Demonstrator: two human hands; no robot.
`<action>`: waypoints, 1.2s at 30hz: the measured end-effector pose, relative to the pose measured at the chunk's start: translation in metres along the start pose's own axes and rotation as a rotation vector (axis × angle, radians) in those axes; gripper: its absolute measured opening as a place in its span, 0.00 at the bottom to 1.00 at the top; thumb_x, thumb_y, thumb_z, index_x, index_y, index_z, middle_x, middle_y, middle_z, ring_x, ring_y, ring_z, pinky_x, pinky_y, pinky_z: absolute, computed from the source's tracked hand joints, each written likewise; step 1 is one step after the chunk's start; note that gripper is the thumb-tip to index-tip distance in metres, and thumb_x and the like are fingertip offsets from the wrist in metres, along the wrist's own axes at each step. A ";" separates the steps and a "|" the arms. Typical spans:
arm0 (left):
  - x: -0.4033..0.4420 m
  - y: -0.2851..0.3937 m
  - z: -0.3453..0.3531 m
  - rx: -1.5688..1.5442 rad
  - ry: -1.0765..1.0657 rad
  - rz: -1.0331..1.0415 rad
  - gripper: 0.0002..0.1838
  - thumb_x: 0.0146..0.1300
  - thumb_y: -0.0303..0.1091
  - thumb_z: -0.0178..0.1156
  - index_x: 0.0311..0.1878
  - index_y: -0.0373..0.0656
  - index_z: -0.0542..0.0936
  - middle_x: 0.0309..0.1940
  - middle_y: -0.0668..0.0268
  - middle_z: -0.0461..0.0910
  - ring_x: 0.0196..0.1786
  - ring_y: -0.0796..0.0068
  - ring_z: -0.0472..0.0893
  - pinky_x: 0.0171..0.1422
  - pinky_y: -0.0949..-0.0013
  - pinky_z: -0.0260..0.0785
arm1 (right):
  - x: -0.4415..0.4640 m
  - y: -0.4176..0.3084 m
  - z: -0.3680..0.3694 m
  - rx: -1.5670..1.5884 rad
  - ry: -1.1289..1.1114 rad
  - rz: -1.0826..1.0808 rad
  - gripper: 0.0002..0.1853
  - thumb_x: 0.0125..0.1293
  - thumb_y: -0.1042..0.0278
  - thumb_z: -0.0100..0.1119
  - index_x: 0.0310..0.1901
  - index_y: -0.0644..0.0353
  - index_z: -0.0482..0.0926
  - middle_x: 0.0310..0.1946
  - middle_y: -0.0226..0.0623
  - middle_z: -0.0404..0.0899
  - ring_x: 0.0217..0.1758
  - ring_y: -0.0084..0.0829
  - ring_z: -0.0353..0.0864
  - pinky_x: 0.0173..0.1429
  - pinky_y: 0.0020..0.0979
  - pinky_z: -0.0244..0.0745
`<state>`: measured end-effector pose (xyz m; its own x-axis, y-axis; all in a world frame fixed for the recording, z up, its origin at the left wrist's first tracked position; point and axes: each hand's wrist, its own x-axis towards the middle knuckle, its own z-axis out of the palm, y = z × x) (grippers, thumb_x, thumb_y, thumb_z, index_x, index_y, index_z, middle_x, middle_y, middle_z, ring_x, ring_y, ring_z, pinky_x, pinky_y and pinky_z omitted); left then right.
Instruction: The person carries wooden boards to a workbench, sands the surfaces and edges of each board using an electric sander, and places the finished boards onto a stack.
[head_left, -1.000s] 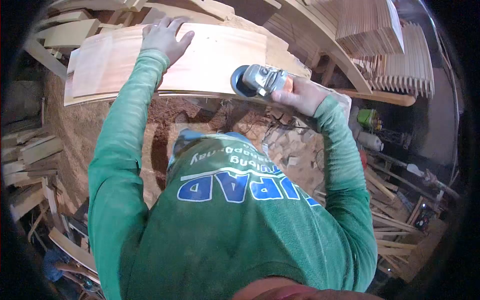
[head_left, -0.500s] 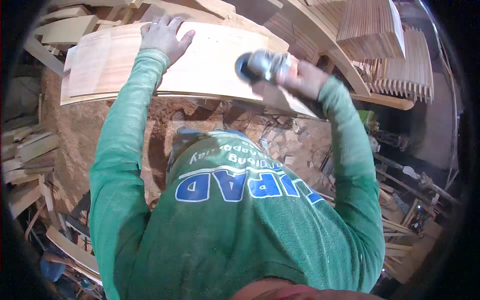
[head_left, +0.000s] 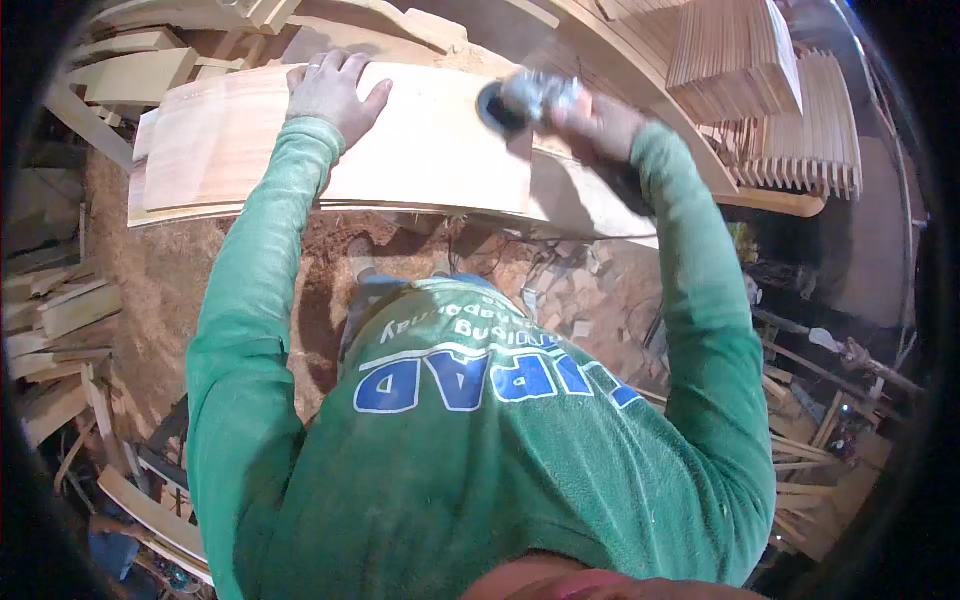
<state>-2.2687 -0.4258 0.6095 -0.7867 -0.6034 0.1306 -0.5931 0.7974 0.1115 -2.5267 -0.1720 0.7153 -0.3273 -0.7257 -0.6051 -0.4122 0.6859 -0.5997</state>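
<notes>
A wide, pale wooden board with a gently curved outline lies across the top of a stack of similar boards. My left hand rests on its upper edge, fingers spread, with a ring on one finger. To the right, my right hand is wrapped round a metal-bodied power tool, blurred by motion. The tool's dark round disc is at the board's right end, near the upper corner. Whether the disc touches the wood cannot be made out.
Stacked thin wooden slats stand at the upper right beside a long curved beam. Wood offcuts are piled at the left, more strips at the lower right. Part of another person shows at the lower left.
My right hand and the tool have moved up along the board's right end. My left hand keeps its place on the board, spread flat.
</notes>
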 end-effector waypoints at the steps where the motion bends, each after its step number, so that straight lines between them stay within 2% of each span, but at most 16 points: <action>1: 0.001 -0.001 -0.001 -0.010 -0.007 0.001 0.31 0.71 0.61 0.54 0.68 0.51 0.78 0.65 0.58 0.78 0.71 0.60 0.73 0.76 0.46 0.56 | -0.015 0.001 0.007 -0.073 -0.089 0.053 0.33 0.63 0.34 0.66 0.54 0.59 0.84 0.39 0.35 0.83 0.44 0.27 0.80 0.49 0.34 0.78; 3: -0.001 0.000 -0.001 -0.031 -0.026 -0.004 0.31 0.71 0.61 0.54 0.68 0.50 0.78 0.65 0.58 0.78 0.71 0.59 0.73 0.76 0.46 0.56 | -0.038 0.029 0.037 0.025 -0.165 -0.150 0.33 0.66 0.38 0.66 0.61 0.59 0.82 0.51 0.41 0.86 0.58 0.33 0.82 0.67 0.37 0.74; 4: -0.001 0.000 -0.002 -0.035 -0.030 -0.007 0.31 0.71 0.61 0.54 0.67 0.50 0.78 0.65 0.58 0.78 0.71 0.59 0.73 0.76 0.46 0.56 | -0.062 -0.018 0.038 -0.039 -0.280 -0.174 0.35 0.65 0.38 0.66 0.63 0.58 0.80 0.54 0.45 0.85 0.60 0.36 0.82 0.67 0.37 0.74; 5: 0.000 0.000 -0.004 -0.037 -0.034 -0.005 0.31 0.71 0.61 0.54 0.67 0.50 0.78 0.65 0.58 0.78 0.71 0.59 0.73 0.76 0.47 0.56 | -0.053 0.009 0.046 -0.178 -0.261 -0.242 0.36 0.63 0.35 0.67 0.63 0.57 0.80 0.56 0.47 0.84 0.62 0.38 0.81 0.68 0.37 0.73; 7: -0.001 0.000 -0.002 -0.034 -0.014 -0.006 0.30 0.71 0.60 0.54 0.67 0.50 0.78 0.64 0.59 0.77 0.71 0.59 0.73 0.76 0.47 0.56 | -0.054 -0.018 0.041 -0.204 -0.304 -0.127 0.39 0.61 0.31 0.66 0.61 0.59 0.81 0.54 0.49 0.85 0.59 0.42 0.83 0.66 0.39 0.75; 11: -0.001 -0.001 0.001 -0.010 0.010 0.003 0.30 0.71 0.60 0.55 0.66 0.50 0.78 0.65 0.59 0.77 0.71 0.58 0.72 0.76 0.47 0.56 | 0.014 0.000 0.005 -0.163 -0.014 -0.055 0.43 0.63 0.24 0.62 0.58 0.63 0.81 0.43 0.38 0.84 0.46 0.29 0.83 0.50 0.34 0.80; 14: -0.001 0.000 -0.001 -0.014 0.008 0.006 0.30 0.70 0.60 0.55 0.66 0.50 0.78 0.65 0.58 0.77 0.72 0.57 0.71 0.77 0.47 0.56 | 0.042 -0.003 -0.021 -0.143 -0.016 0.176 0.41 0.66 0.24 0.57 0.55 0.62 0.82 0.36 0.35 0.82 0.35 0.27 0.80 0.39 0.33 0.79; 17: 0.000 -0.001 0.005 -0.015 0.027 -0.012 0.30 0.71 0.60 0.55 0.66 0.50 0.78 0.65 0.58 0.77 0.72 0.57 0.72 0.77 0.46 0.56 | 0.001 -0.009 0.012 -0.067 0.044 -0.187 0.41 0.67 0.24 0.56 0.52 0.63 0.81 0.32 0.36 0.81 0.32 0.28 0.81 0.38 0.33 0.79; 21: -0.003 0.001 -0.001 0.011 -0.008 0.015 0.32 0.71 0.62 0.53 0.68 0.49 0.77 0.65 0.58 0.78 0.72 0.59 0.72 0.75 0.46 0.57 | 0.019 -0.008 0.000 -0.225 -0.030 0.019 0.45 0.63 0.20 0.54 0.60 0.58 0.82 0.43 0.42 0.84 0.47 0.35 0.84 0.52 0.39 0.80; 23: -0.001 0.000 0.000 0.011 0.004 0.023 0.32 0.71 0.62 0.53 0.68 0.50 0.77 0.65 0.57 0.78 0.72 0.59 0.72 0.75 0.46 0.57 | 0.040 -0.004 -0.012 -0.131 0.069 0.122 0.44 0.63 0.18 0.52 0.51 0.60 0.83 0.31 0.38 0.82 0.32 0.32 0.83 0.38 0.37 0.80; 25: -0.002 0.001 -0.001 0.010 0.001 0.022 0.32 0.71 0.61 0.53 0.67 0.49 0.78 0.65 0.58 0.78 0.71 0.59 0.72 0.76 0.46 0.57 | 0.032 -0.012 -0.008 -0.102 0.078 0.147 0.45 0.65 0.18 0.49 0.52 0.61 0.83 0.32 0.38 0.82 0.33 0.32 0.83 0.38 0.36 0.80; 27: -0.001 0.001 -0.003 -0.003 -0.013 0.010 0.31 0.71 0.61 0.54 0.67 0.49 0.79 0.65 0.58 0.78 0.71 0.60 0.72 0.76 0.47 0.57 | 0.017 -0.004 0.012 -0.123 0.040 0.072 0.44 0.64 0.20 0.52 0.54 0.62 0.84 0.34 0.41 0.84 0.37 0.35 0.84 0.42 0.37 0.80; 30: -0.001 0.000 0.000 -0.036 0.037 0.017 0.30 0.71 0.60 0.54 0.65 0.50 0.79 0.64 0.58 0.78 0.71 0.58 0.73 0.76 0.46 0.56 | -0.020 0.018 0.040 -0.200 -0.194 0.043 0.46 0.59 0.25 0.63 0.66 0.59 0.78 0.55 0.52 0.84 0.61 0.41 0.82 0.68 0.40 0.73; 31: -0.002 0.000 0.000 -0.048 0.028 0.014 0.30 0.71 0.60 0.55 0.65 0.49 0.79 0.64 0.58 0.78 0.71 0.58 0.73 0.76 0.46 0.56 | -0.055 -0.023 0.047 -0.107 -0.227 -0.050 0.47 0.57 0.24 0.65 0.65 0.60 0.79 0.59 0.54 0.82 0.65 0.42 0.80 0.71 0.38 0.71; 34: -0.001 0.000 -0.004 -0.057 0.008 0.012 0.30 0.71 0.60 0.55 0.65 0.49 0.79 0.64 0.58 0.78 0.71 0.58 0.72 0.76 0.46 0.56 | -0.048 -0.018 0.048 -0.175 -0.296 -0.033 0.44 0.57 0.28 0.69 0.63 0.61 0.80 0.60 0.54 0.82 0.64 0.42 0.80 0.69 0.40 0.73; 36: -0.001 0.000 -0.005 -0.051 0.009 0.014 0.30 0.71 0.60 0.55 0.65 0.48 0.79 0.63 0.58 0.78 0.71 0.58 0.72 0.76 0.46 0.57 | -0.017 -0.006 0.027 -0.231 -0.190 0.051 0.44 0.59 0.26 0.65 0.60 0.62 0.82 0.52 0.52 0.85 0.57 0.42 0.84 0.63 0.41 0.77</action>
<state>-2.2674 -0.4249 0.6140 -0.7932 -0.5925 0.1409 -0.5725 0.8043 0.1592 -2.4953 -0.1624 0.7149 -0.1972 -0.6527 -0.7315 -0.5891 0.6753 -0.4438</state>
